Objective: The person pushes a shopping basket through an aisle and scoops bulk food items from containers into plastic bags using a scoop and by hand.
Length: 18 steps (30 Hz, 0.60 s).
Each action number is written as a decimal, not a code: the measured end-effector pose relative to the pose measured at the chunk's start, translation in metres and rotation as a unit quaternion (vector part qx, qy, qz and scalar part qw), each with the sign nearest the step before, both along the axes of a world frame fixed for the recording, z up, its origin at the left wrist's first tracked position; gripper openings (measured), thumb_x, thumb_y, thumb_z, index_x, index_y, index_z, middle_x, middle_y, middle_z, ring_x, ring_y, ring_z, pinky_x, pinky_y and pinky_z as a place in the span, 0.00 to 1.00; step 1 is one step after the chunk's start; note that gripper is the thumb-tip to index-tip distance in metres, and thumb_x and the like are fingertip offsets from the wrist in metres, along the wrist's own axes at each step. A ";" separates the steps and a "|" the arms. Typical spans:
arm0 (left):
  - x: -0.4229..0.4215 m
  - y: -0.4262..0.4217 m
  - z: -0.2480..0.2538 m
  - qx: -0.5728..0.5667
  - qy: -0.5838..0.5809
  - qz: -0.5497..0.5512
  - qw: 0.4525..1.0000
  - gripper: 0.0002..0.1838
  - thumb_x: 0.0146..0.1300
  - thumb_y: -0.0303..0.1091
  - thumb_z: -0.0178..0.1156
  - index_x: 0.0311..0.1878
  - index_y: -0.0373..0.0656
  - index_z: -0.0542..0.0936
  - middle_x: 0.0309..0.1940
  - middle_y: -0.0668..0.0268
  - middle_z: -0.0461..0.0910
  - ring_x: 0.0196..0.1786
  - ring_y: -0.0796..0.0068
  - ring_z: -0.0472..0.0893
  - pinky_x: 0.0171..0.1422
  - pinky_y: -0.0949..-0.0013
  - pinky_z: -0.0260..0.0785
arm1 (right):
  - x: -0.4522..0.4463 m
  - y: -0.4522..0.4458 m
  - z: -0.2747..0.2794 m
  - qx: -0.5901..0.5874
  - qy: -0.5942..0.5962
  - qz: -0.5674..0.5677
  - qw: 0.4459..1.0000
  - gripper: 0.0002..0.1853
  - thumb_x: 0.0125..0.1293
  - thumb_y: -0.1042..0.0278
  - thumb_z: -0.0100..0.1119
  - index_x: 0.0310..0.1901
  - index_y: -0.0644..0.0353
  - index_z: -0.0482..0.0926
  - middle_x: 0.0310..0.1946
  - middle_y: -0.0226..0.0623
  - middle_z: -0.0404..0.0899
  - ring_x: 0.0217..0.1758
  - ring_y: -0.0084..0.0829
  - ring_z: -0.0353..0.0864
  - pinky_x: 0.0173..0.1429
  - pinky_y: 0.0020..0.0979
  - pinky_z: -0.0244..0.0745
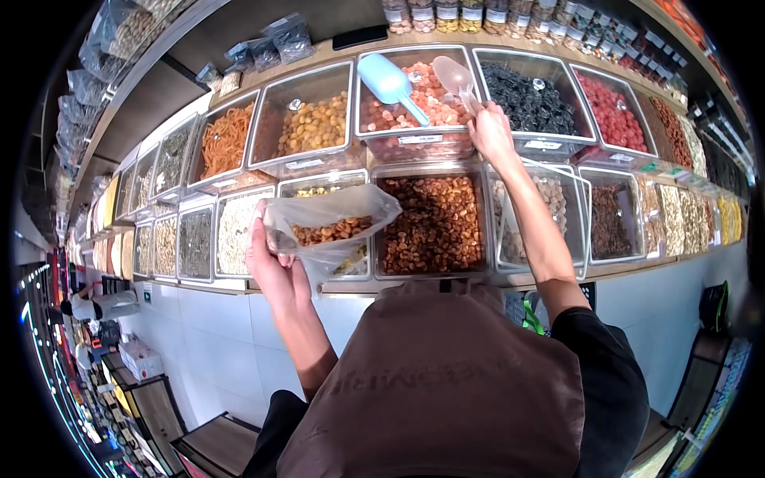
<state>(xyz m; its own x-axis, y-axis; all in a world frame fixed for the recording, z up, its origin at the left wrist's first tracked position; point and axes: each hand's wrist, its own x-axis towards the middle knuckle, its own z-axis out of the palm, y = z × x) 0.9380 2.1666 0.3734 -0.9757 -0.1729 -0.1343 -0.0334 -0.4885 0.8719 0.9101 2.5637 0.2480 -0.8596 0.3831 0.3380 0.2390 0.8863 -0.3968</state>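
My left hand is closed on the edge of a clear plastic bag, which hangs tilted over the front row of bins. Brown nut-like or dried pieces lie inside the bag. Beyond the front row, my right hand grips the handle of a clear, pinkish scoop. The scoop is over the lid of a bin of orange-pink pieces; I cannot tell whether it touches the lid. Beside it, a light blue scoop rests on that lid. Nearest me, an uncovered bin holds glossy brown pieces.
A clear lid lies askew on the bin right of the uncovered one. Dark dried fruit and yellow pieces fill neighbouring bins. Jars line the back shelf. Another person is far left.
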 end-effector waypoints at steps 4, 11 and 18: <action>0.010 0.013 0.008 0.024 -0.013 -0.018 0.999 0.20 0.77 0.35 0.53 0.65 0.32 0.76 0.24 0.78 0.71 0.18 0.91 0.58 0.20 0.81 0.51 | 0.025 -0.045 0.026 0.063 0.135 -0.004 0.989 0.30 0.68 0.68 0.56 0.71 0.68 0.66 0.57 0.65 0.74 0.62 0.53 0.75 0.65 0.52 0.70; 0.020 0.037 0.023 0.073 0.003 -0.162 0.984 0.23 0.76 0.38 0.54 0.66 0.30 0.74 0.30 0.76 0.76 0.17 0.90 0.61 0.22 0.82 0.53 | 0.120 -0.121 -0.091 -0.323 -0.062 0.263 0.907 0.38 0.57 0.69 0.64 0.70 0.69 0.63 0.63 0.64 0.69 0.69 0.56 0.69 0.75 0.45 0.64; 0.049 0.074 0.024 0.078 0.015 -0.348 0.934 0.21 0.78 0.36 0.51 0.65 0.30 0.73 0.25 0.79 0.70 0.22 0.93 0.64 0.25 0.84 0.56 | 0.153 -0.159 -0.099 -0.624 0.022 0.244 0.742 0.34 0.57 0.66 0.71 0.64 0.67 0.71 0.61 0.47 0.76 0.68 0.39 0.72 0.73 0.39 0.64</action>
<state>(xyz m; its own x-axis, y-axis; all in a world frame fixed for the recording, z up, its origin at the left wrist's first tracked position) 0.9869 2.2403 0.3975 -0.8479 0.5247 -0.0753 -0.3670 -0.4786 0.7976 1.0627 2.4051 0.1491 -0.9976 0.0677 0.0144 -0.0277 -0.2003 -0.9794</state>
